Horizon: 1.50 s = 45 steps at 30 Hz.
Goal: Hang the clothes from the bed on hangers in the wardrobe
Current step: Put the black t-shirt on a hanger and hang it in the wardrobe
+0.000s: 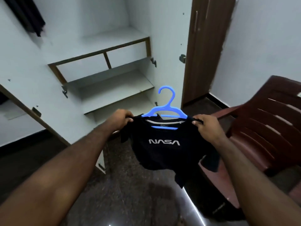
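A person stands before an open wardrobe [114, 88] holding a black T-shirt [162, 154] with white NASA lettering, already threaded onto a blue plastic hanger [169, 106] whose hook rises clear of the collar. The left hand [121, 118] pinches the fabric at one shoulder and the right hand [206, 126] pinches it at the other, fingers curled over the seams and thumbs tucked underneath. The grip looks meant to draw the shirt taut across the hanger's arms so the shoulders sit square. The garment is held out in the air at arm's length, between the person and the wardrobe's lower shelves and apart from both, its hem and sleeves drooping above the dark polished floor [130, 193]. The lettering faces the wearer, likely so the fit around the neckline can be checked before the shirt goes up. Neither hand is on the hook, which suggests the straightening step is in hand and the hanging not yet begun; one hand would probably have to move to the hook for that. Dark garments [27, 17] hang at the upper left of the wardrobe (the rail itself is out of view), which marks the likely destination. A brown plastic chair [263, 121] stands just to the right, near the shirt's trailing sleeve. The bed does not appear in this view, so how many clothes remain cannot be told.
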Each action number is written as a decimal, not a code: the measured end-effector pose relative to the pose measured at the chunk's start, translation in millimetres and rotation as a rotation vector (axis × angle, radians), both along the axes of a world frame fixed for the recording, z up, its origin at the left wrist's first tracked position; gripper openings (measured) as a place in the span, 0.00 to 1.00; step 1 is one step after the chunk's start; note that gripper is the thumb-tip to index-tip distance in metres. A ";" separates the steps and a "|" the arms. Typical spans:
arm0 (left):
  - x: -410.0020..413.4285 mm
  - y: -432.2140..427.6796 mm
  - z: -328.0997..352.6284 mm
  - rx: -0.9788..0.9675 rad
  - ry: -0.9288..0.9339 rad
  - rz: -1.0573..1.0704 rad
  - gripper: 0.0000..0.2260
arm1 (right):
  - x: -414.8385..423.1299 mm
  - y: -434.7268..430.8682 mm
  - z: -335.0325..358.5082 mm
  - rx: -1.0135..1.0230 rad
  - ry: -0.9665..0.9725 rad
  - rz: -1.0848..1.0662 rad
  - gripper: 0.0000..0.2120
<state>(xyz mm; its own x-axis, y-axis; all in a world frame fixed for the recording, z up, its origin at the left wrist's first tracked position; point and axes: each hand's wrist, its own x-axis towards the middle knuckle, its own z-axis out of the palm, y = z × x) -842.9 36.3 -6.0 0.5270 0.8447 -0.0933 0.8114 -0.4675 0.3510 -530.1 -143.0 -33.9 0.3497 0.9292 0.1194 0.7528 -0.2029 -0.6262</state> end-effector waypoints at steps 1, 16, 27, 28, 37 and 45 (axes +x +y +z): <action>4.0 8.7 1.5 0.008 -0.003 0.013 0.09 | 6.3 15.8 2.1 0.015 -0.002 0.015 0.08; -23.9 164.2 -13.3 0.030 -0.101 0.388 0.12 | 21.9 282.0 61.0 0.046 -0.152 0.303 0.06; -103.6 349.6 71.3 -0.450 -0.727 0.350 0.07 | -12.5 514.8 156.3 0.111 -0.233 0.414 0.06; -107.9 363.0 76.6 -0.396 -0.781 0.389 0.07 | -18.1 530.2 164.8 0.140 -0.210 0.429 0.07; -127.0 473.1 156.9 0.363 -0.663 0.472 0.03 | -43.9 712.6 239.6 0.313 -0.171 0.576 0.05; -134.2 555.5 269.2 0.584 -0.600 0.584 0.13 | -69.1 870.5 340.4 0.525 -0.154 0.773 0.07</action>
